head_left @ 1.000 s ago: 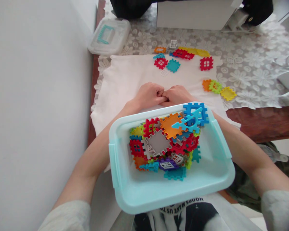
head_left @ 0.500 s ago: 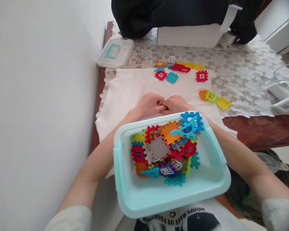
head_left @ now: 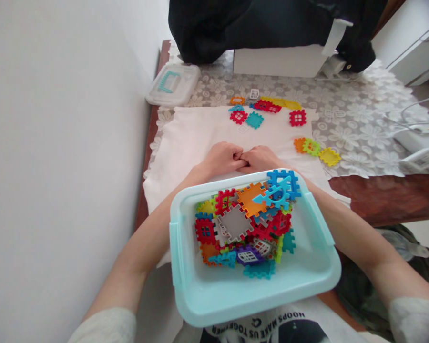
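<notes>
My left hand (head_left: 223, 157) and my right hand (head_left: 260, 157) rest on the white cloth (head_left: 196, 126), both curled into fists with their knuckles touching. No object shows in either of them. Close in front of me a light-blue plastic tub (head_left: 300, 271) sits between my forearms, its far rim near my wrists. Interlocking building tiles of several colours are heaped inside, among them a grey tile (head_left: 236, 223), an orange tile (head_left: 252, 199) and a blue arrow-shaped piece (head_left: 276, 194) at the top.
Past my hands lie loose tiles: a red window tile (head_left: 298, 117), a teal tile (head_left: 255, 120) and a yellow tile (head_left: 330, 156). A clear lid (head_left: 173, 85) rests at the far left by the wall (head_left: 75, 119). Black fabric (head_left: 282, 28) covers a white box (head_left: 277, 61) behind.
The whole view has shifted slightly, so the far table sits a little lower in the picture. My hands and the tiles keep their places.
</notes>
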A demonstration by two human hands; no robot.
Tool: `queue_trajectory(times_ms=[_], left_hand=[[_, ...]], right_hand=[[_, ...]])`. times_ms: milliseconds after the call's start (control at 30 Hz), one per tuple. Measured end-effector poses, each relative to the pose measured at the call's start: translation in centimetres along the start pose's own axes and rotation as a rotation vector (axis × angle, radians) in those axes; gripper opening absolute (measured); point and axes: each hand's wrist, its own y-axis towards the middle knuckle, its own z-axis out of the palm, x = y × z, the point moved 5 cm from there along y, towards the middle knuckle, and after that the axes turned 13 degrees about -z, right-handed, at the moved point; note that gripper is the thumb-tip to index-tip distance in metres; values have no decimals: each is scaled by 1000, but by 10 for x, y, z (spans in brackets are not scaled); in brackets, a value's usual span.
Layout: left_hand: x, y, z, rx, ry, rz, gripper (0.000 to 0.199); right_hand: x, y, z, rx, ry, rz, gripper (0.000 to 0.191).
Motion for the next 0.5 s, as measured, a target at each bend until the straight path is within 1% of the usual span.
queue_trajectory(times_ms=[133,333,400,500], left_hand=[[1,0,0,-4,-9,22,38],[-3,-2,0,-8,-19,9,37],[-4,-3,-1,-16,-4,16,36],[-2,-1,-1,-13,34,-10,34]], right_hand=[[0,0,0,-5,10,-1,39],[0,0,0,-2,0,-4,40],[0,0,0,5,1,-3,39],[0,1,0,8,3,-6,39]])
